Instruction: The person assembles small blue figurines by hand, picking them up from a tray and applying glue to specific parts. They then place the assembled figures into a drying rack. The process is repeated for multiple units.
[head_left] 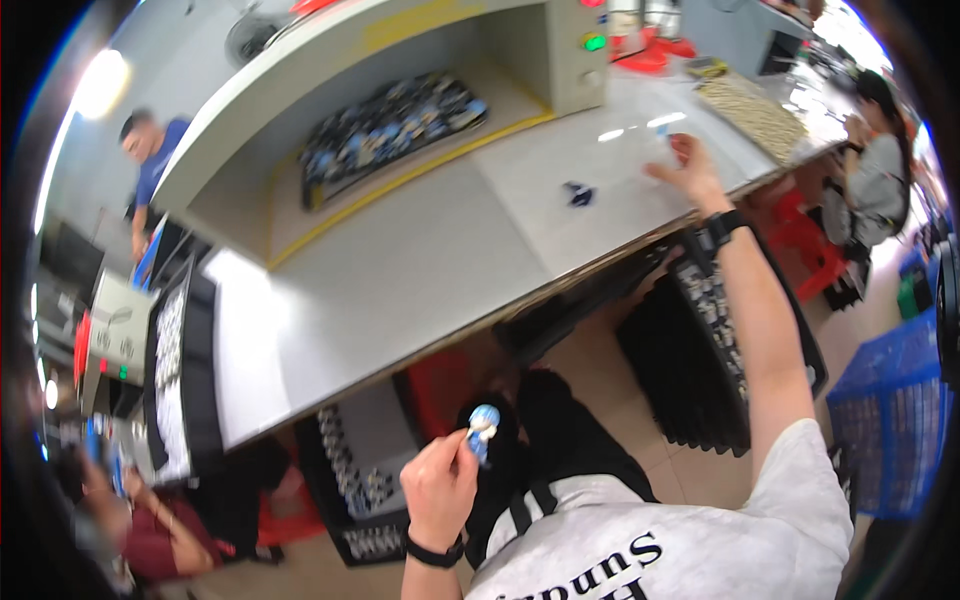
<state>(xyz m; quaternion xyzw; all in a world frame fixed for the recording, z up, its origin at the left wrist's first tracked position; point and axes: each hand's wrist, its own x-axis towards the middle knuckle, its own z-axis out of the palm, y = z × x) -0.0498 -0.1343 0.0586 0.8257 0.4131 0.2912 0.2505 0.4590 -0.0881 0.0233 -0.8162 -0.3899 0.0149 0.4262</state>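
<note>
My left hand (440,488) pinches a small figurine (482,432) with light-blue hair and a pale and blue body, held upright above my lap. My right hand (692,175) reaches out over the right part of the white tabletop. Its thumb stands apart from the curled fingers, and a blurred reddish patch (681,150) shows at the fingertips. Just beyond the hand lies a small light-blue thing (664,120), too blurred to name. A small dark-blue piece (578,194) rests on the table left of my right hand.
A grey tunnel-like machine (580,60) stands on the table (400,290), with a tray of blue and dark parts (395,130) inside. A beige mat (752,115) lies far right. Black trays (350,460) of small parts, blue crates (890,410) and seated people surround the table.
</note>
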